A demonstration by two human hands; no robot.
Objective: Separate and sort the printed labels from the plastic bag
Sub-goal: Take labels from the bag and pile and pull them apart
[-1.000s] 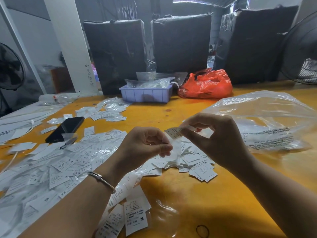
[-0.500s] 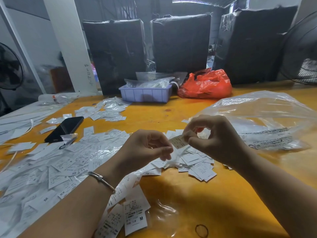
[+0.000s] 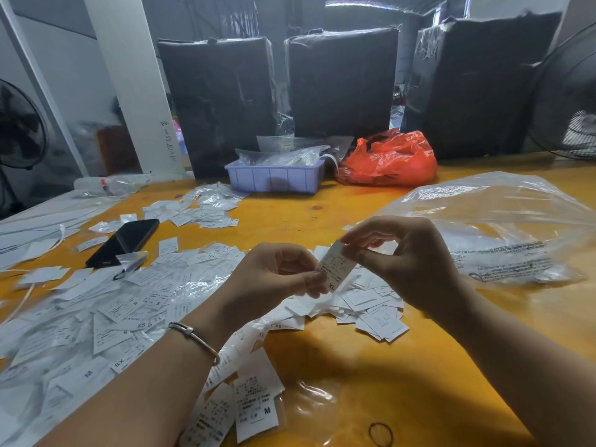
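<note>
A small white printed label marked XL (image 3: 335, 267) is held upright above the yellow table (image 3: 403, 366). My right hand (image 3: 409, 259) pinches its top edge, and my left hand (image 3: 274, 279) pinches its lower left side. Under my hands lies a heap of loose white labels (image 3: 371, 308). A wider spread of labels with bits of clear film (image 3: 96, 311) covers the table's left side. Labels marked M (image 3: 256, 404) lie close to my left forearm. A large clear plastic bag (image 3: 503, 227) with printed text lies at the right, behind my right hand.
A black phone (image 3: 124, 241) lies among the labels at left. At the back stand a lilac tray (image 3: 275, 179) with clear packets, a red plastic bag (image 3: 387, 159) and black wrapped boxes (image 3: 342, 82). A black rubber band (image 3: 381, 434) lies near the front edge. Fans stand at both sides.
The label was folded or edge-on between my fingertips; now it is turned upright with its printed face and XL showing. Both hands stayed close together over the heap.
</note>
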